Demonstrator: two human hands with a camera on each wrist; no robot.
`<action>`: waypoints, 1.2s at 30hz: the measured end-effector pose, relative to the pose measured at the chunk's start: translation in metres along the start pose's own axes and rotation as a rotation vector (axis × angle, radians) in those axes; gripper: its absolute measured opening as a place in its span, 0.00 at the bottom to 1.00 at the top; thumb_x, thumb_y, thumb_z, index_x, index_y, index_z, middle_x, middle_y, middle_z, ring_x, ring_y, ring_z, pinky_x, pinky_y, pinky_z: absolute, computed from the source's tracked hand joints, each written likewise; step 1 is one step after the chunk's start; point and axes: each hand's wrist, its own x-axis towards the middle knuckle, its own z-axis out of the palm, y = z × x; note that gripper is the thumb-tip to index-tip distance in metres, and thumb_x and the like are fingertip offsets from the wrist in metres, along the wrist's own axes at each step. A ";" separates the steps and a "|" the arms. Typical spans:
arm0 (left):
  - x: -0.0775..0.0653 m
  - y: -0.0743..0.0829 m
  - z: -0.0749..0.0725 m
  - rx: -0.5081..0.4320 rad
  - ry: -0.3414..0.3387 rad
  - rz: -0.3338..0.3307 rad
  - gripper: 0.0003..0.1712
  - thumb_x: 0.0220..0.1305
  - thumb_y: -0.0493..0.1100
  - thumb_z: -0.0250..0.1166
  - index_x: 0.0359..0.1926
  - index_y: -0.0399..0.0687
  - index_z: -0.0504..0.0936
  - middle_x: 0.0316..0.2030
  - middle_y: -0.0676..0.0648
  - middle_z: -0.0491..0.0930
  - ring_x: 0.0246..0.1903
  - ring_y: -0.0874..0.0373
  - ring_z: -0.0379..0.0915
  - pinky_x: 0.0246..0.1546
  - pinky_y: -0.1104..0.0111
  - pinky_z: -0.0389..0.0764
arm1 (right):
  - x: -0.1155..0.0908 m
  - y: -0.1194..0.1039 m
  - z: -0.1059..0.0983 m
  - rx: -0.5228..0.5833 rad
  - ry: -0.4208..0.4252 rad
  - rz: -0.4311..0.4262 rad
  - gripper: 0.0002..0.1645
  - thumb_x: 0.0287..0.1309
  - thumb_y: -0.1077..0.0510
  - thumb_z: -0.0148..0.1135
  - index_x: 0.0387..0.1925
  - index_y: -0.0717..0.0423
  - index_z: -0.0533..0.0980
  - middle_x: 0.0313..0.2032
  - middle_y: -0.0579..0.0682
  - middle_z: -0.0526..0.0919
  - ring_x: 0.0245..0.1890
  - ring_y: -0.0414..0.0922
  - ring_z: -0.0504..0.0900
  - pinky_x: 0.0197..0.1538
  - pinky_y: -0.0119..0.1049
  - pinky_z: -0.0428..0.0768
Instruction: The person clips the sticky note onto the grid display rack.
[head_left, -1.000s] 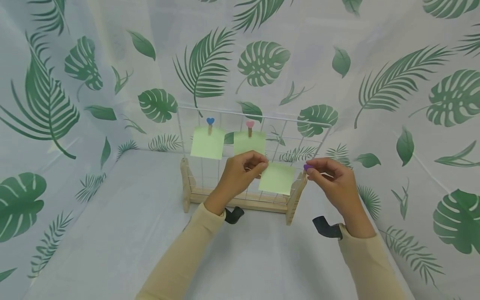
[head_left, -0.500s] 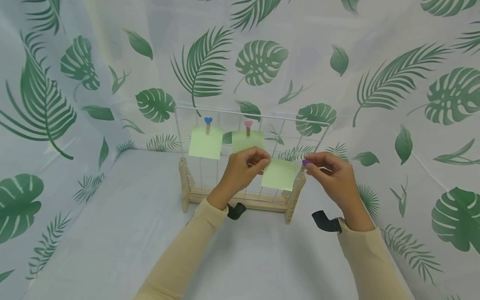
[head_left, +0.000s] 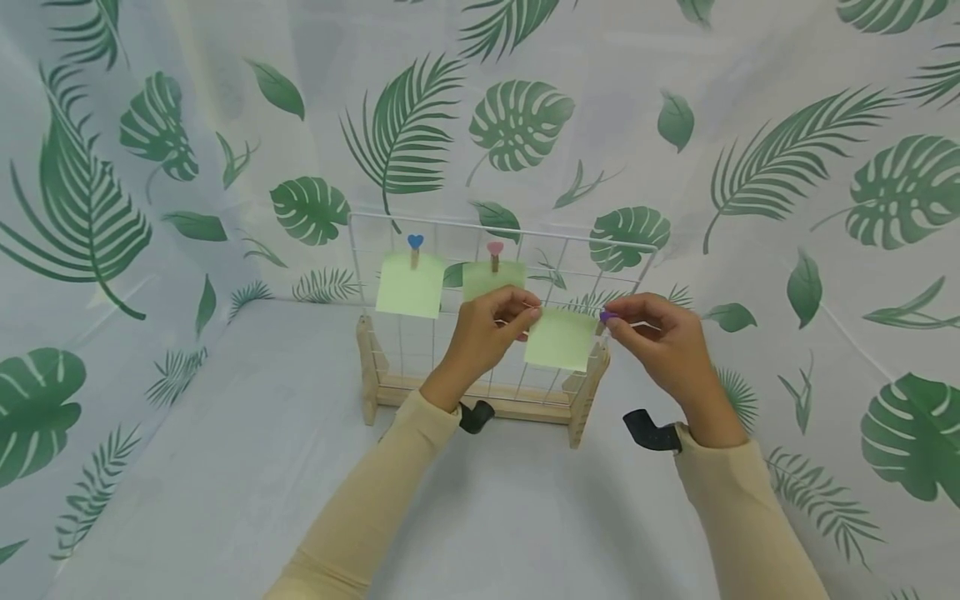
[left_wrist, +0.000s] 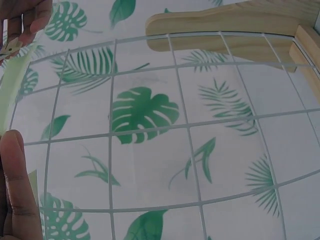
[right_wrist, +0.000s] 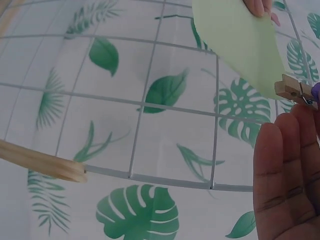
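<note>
My left hand pinches the upper left corner of a pale green sticky note, held in front of a white wire grid. At the note's upper right, my right hand pinches a small wooden clothespin with a purple top. In the right wrist view the clothespin's tip is right at the note's corner. Two more green notes hang on the grid: the left one under a blue heart clothespin, the other under a pink heart clothespin, its lower part hidden behind my left hand.
The grid stands in a wooden base with upright side feet on a white table. A leaf-printed sheet hangs behind and at both sides. Black curved pieces stick out from both sleeve cuffs.
Both hands have risen slightly, carrying the note and the purple-topped clothespin upward. My right hand has moved a little left, bringing the clothespin to the note's upper right corner.
</note>
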 end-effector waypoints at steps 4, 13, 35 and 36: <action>0.001 -0.001 0.002 -0.012 0.023 0.005 0.07 0.76 0.37 0.69 0.48 0.36 0.88 0.40 0.40 0.91 0.35 0.53 0.88 0.39 0.70 0.89 | 0.002 0.000 0.004 -0.004 -0.012 -0.010 0.08 0.66 0.74 0.68 0.46 0.72 0.85 0.40 0.34 0.87 0.40 0.29 0.84 0.46 0.18 0.82; 0.003 -0.002 0.006 -0.010 0.031 0.000 0.07 0.77 0.36 0.68 0.48 0.36 0.87 0.40 0.40 0.90 0.35 0.53 0.88 0.39 0.70 0.89 | 0.004 0.002 0.005 -0.085 -0.006 -0.037 0.07 0.66 0.72 0.69 0.45 0.70 0.85 0.43 0.60 0.89 0.41 0.29 0.80 0.47 0.17 0.79; 0.017 0.003 0.009 -0.006 0.063 0.060 0.08 0.76 0.36 0.69 0.48 0.34 0.88 0.40 0.38 0.91 0.33 0.52 0.88 0.36 0.71 0.89 | 0.022 -0.001 -0.008 -0.090 -0.025 -0.038 0.08 0.67 0.72 0.68 0.47 0.71 0.85 0.39 0.36 0.87 0.39 0.28 0.82 0.45 0.17 0.79; 0.017 0.002 0.010 -0.009 0.066 0.064 0.08 0.76 0.36 0.69 0.48 0.34 0.88 0.40 0.39 0.91 0.33 0.52 0.88 0.36 0.70 0.89 | 0.022 -0.001 -0.008 -0.098 -0.028 -0.038 0.08 0.67 0.72 0.68 0.47 0.71 0.85 0.39 0.41 0.89 0.39 0.28 0.82 0.45 0.17 0.79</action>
